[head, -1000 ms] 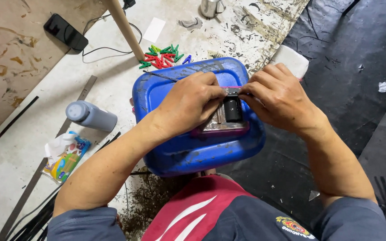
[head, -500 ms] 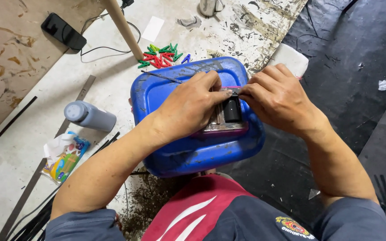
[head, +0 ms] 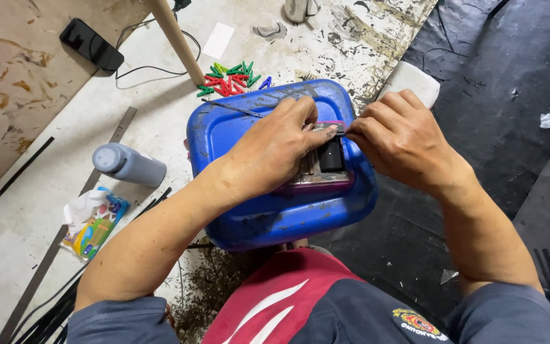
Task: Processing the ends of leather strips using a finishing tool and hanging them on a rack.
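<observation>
A person's two bare hands meet over a small dark piece [head: 333, 129] atop an upturned blue plastic container [head: 249, 210], seen from a head-worn camera. The left hand [head: 274, 151] lies palm-down across the container's top, its thumb tip pressed against the piece; the right hand [head: 402, 140] pinches the same piece from the other side between thumb and forefinger, its remaining fingers curled. Both hands are closed on the piece, which sits at the far edge of a flat pink-rimmed tray [head: 323, 181]. Just below the fingertips, a short black cylinder [head: 331, 156] lies on that tray. The left hand's knuckles hide most of the tray's left half, and what the piece is cannot be made out.

A thin dark rod [head: 230, 108] rests on the container beyond the left hand. Farther out on the stained white floor lies a heap of red, green and blue clothes pegs [head: 230, 79], beside a slanting wooden pole [head: 176, 38]. To the left of the left forearm, well apart from it, a grey bottle [head: 128, 164] lies on its side, with a colourful crumpled packet [head: 91, 226] near it and a long metal strip [head: 65, 226] running past both. A black phone [head: 91, 44] with a cable lies at the far left. Beyond the right hand a white block [head: 415, 79] touches a black sheet [head: 504, 76] spread over the floor.
</observation>
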